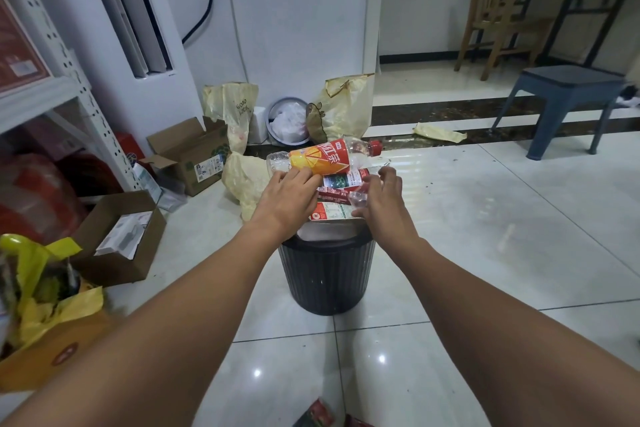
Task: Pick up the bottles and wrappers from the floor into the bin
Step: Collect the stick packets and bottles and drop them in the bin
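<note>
Leftward, a white shelf (pixel 69 87) stands against the wall, with a yellow bag (pixel 45 288) in a box at its foot and open cartons (pixel 188 156) on the floor behind. Near the middle, the black bin (pixel 327 274) stands on the tiled floor (pixel 485 236), filled past its rim, with several bottles heaped across its top. The left hand (pixel 287 199) reaches over the bin, its fingers (pixel 304 178) fairly straight and resting against the orange bottle (pixel 318 158), which lies sideways on top of the heap with its red cap pointing right. Under it lies a red-label bottle (pixel 343 180). At the bottom edge, red wrappers (pixel 318 414) lie on the floor. The right hand (pixel 384 204) is just beside the left, its fingers curled round the end of a clear bottle (pixel 358 198) at the heap's right edge. Farther right, a yellow wrapper (pixel 440 132) lies on the floor near a grey stool (pixel 568 87), well apart from the bin.
</note>
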Tool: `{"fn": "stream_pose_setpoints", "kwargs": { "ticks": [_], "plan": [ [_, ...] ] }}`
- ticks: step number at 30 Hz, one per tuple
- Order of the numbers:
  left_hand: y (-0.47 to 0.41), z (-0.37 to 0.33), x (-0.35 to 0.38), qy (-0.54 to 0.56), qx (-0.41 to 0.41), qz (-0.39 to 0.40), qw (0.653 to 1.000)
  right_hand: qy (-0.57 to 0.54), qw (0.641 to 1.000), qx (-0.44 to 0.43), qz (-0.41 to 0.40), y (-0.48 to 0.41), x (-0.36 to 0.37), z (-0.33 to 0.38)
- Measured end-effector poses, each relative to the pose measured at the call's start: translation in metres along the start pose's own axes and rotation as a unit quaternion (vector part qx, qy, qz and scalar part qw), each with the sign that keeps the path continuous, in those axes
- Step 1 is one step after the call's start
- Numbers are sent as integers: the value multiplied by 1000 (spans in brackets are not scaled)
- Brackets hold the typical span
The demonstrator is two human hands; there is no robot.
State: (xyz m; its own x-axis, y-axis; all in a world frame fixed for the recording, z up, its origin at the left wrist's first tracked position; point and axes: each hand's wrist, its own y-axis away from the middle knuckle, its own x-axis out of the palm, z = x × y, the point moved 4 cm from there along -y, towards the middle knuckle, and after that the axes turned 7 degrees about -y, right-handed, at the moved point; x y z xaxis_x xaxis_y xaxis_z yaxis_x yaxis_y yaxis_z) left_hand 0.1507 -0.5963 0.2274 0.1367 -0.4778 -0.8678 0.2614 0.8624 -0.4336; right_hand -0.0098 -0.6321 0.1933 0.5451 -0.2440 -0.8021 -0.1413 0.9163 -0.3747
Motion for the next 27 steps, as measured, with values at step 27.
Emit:
{"fn": "stream_pose_setpoints", "kwargs": {
  "ticks": [27],
  "plan": [
    [-4, -14, 18, -3, 17, 22, 1000, -108, 993, 20, -37, 8, 7, -19]
  ]
}}
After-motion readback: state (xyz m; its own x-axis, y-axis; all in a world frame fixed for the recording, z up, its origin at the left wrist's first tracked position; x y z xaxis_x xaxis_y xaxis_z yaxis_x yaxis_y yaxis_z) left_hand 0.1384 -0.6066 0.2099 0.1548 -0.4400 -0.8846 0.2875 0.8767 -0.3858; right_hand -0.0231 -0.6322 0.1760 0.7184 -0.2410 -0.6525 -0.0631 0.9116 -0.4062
